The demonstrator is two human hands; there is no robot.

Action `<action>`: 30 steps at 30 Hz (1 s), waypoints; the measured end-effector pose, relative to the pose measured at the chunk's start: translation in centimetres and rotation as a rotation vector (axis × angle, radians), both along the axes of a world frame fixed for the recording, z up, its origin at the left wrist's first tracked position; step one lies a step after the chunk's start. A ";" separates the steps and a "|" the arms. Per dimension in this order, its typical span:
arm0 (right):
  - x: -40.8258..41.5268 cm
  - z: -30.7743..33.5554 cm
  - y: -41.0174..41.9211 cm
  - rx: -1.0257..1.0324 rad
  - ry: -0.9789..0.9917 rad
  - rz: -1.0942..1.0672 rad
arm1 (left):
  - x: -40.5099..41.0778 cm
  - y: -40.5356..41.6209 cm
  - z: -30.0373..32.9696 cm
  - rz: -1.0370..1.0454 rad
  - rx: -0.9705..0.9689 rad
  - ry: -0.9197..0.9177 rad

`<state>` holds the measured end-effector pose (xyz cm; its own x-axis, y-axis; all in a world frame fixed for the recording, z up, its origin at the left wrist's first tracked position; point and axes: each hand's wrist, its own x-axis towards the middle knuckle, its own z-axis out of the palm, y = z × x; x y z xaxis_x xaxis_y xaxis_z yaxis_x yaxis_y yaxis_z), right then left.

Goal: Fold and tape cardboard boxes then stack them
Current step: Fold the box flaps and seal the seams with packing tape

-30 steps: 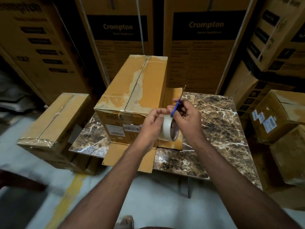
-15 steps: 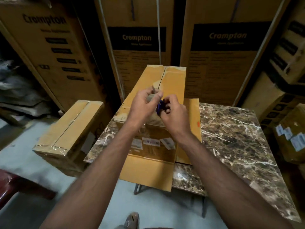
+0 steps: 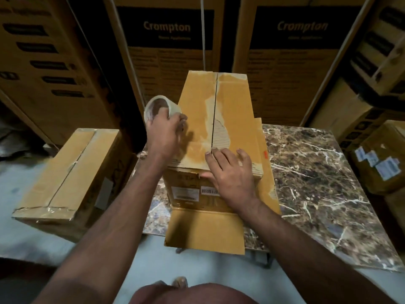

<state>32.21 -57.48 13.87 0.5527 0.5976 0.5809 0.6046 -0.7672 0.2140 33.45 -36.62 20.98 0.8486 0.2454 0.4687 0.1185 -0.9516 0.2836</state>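
Behind the work area, tall printed cartons marked "Crompton" are stacked as a wall, with further cartons piled at the right. On the marble-patterned table, the cardboard box is stood near the table's left edge, its top flaps closed along a central seam where the paper facing is torn; one bottom flap is splayed toward the viewer over the table's near edge. To the left of the table, beside it, a taped box is seen, its seam covered with clear tape. On the near end of the box top, the right hand is laid flat, fingers straight and spread, with the fingertips at the seam. At the box's upper left edge, the tape roll is gripped by the left hand, whose fingers are curled around and into the roll's core
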 end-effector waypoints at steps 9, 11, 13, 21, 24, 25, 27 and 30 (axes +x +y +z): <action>0.3 1.2 0.1 -0.310 0.266 0.038 | 0.3 1.2 -1.6 -0.020 0.017 -0.045; 0.5 1.6 -0.5 -0.315 0.333 0.092 | 0.1 1.2 -2.0 -0.055 -0.030 -0.061; 0.6 2.0 -1.1 -0.302 0.402 0.144 | 0.0 1.1 -2.3 -0.076 -0.074 -0.044; 0.8 1.6 -2.2 -0.067 0.404 0.269 | 0.2 1.1 -3.5 -0.003 -0.501 -0.166; 0.3 2.1 -3.2 -0.040 0.447 0.241 | -0.7 -0.5 -4.1 -0.004 -0.585 -0.175; -0.2 2.4 -3.3 -0.072 0.503 0.199 | -1.1 -0.9 -4.5 0.007 -0.562 -0.166; -2.0 3.0 -2.4 -0.141 0.571 0.051 | -1.7 -1.8 -5.1 0.043 -0.537 -0.179; -3.3 4.4 -0.7 0.071 0.693 -0.210 | -1.4 -4.9 -3.4 0.124 -0.515 -0.218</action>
